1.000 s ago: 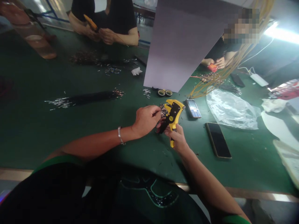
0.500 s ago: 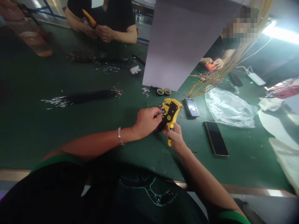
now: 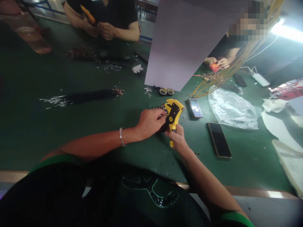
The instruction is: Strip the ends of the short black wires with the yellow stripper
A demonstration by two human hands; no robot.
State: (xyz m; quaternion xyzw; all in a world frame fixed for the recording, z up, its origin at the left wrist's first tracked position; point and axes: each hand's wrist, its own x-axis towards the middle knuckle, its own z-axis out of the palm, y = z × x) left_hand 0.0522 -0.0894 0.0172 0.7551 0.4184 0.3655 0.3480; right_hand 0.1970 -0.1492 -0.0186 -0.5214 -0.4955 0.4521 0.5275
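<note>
My right hand (image 3: pixel 178 137) is wrapped round the handles of a yellow and black wire stripper (image 3: pixel 175 111), which stands with its head pointing away from me. Close against the jaw side of the tool, my left hand (image 3: pixel 151 123) is closed in a pinch. Whatever its fingertips grip is too small to make out. Behind those fingers lies a cluster of short metallic wire ends (image 3: pixel 162 106), partly covered by the hand. A dark shape under both hands is mostly hidden.
A bundle of black wires (image 3: pixel 92 96) lies to the left. Two tape rolls (image 3: pixel 166 91) sit by a pale upright panel (image 3: pixel 182 47). Rightward are a keypad phone (image 3: pixel 195 108), a smartphone (image 3: pixel 219 140) and a plastic bag (image 3: pixel 234 110). Two people work across the table.
My left fingertips have shifted slightly right, closer to the stripper's jaws. The stripper stays nearly in place in my right hand. The view has tilted a little.
</note>
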